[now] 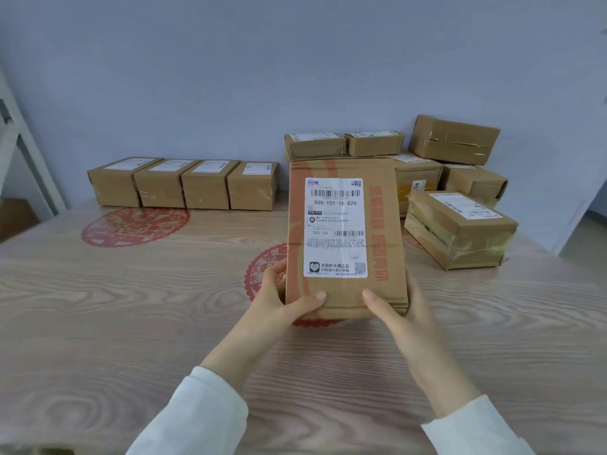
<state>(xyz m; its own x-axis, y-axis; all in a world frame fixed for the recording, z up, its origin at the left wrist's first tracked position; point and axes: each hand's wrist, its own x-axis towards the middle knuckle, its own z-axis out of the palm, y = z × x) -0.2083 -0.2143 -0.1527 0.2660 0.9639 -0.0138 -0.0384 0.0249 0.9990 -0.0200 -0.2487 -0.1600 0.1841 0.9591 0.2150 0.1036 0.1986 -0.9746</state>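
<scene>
Sorting day: I am holding a flat cardboard parcel point(345, 290) raised over the middle of the table point(131, 307), its white shipping label point(335, 228) facing me. My left hand point(279, 300) is gripping the near-left corner with the thumb pressing on top. My right hand point(404, 313) is clasping the near-right corner the same way, and the other fingers are curling out of sight underneath.

The job seems to be running well short of halfway. Four labelled boxes point(184, 183) are standing side by side in a neat row at the far left, against the wall point(230, 77). At least six more are lying in a loose heap point(460, 178) at the far right, one tilted on top and one skewed nearer to me. By my reckoning, this parcel is awaiting its place.

A pale wood-grain covering with red paper-cut roundels point(134, 224) is dressing the table. A plain bluish-grey wall is closing off the room, and a white frame point(19, 142) is rising at the left edge.
</scene>
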